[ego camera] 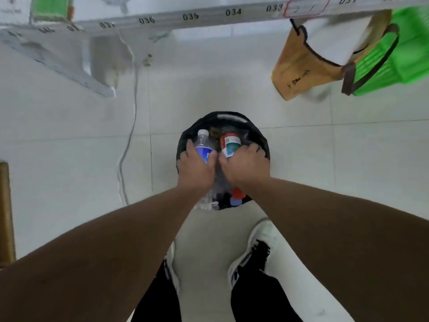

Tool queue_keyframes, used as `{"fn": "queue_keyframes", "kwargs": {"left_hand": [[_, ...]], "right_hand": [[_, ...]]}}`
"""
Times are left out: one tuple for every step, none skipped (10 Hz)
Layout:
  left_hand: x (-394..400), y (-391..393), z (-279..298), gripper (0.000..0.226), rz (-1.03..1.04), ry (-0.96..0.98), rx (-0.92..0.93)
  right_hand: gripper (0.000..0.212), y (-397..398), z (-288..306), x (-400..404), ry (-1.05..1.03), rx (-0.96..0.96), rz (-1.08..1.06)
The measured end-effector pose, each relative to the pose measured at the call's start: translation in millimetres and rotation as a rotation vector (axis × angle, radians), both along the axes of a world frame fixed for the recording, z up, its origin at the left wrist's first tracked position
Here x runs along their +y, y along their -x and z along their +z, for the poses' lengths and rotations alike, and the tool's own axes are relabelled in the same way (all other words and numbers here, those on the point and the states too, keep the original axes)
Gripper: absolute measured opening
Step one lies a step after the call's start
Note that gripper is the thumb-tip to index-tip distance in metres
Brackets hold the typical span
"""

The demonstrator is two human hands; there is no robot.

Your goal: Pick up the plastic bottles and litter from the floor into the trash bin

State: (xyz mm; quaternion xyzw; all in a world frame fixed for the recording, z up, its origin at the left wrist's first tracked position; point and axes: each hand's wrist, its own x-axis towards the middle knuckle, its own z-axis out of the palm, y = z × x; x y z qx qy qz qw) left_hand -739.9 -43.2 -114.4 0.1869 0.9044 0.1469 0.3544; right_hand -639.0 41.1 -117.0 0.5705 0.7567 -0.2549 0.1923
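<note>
Left hand (197, 163) grip clenched on blue-labelled clear plastic bottle (204, 145), right hand (246, 165) grip clenched on red-and-teal-labelled plastic bottle (229, 144), both over round black trash bin (232, 118) on floor. White cable (131, 126) at 9 o'clock. Green plastic basket (383, 63) and tan wooden holder (299, 68) at 2 o'clock, well apart.

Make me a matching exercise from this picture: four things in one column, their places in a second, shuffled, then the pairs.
Things
1. blue-label bottle
2. red-label bottle
3. bin
4. green basket

Places
A. on the floor, in front of the shoes
B. top right of the view
C. in the left hand, over the bin
D. under the right hand, over the bin

Pairs: 1-C, 2-D, 3-A, 4-B
</note>
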Motion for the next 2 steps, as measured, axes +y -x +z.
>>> {"fn": "queue_keyframes", "kwargs": {"left_hand": [[4.7, 11.5, 2.9, 0.081, -0.012, 0.019, 0.044], [6.0, 28.5, 19.3, 0.081, 0.009, -0.014, 0.007]], "right_hand": [[0.098, 3.6, 0.8, 11.5, 0.079, -0.020, -0.097], [0.086, -2.5, 20.3, 26.4, 0.074, 0.114, -0.206]]}}
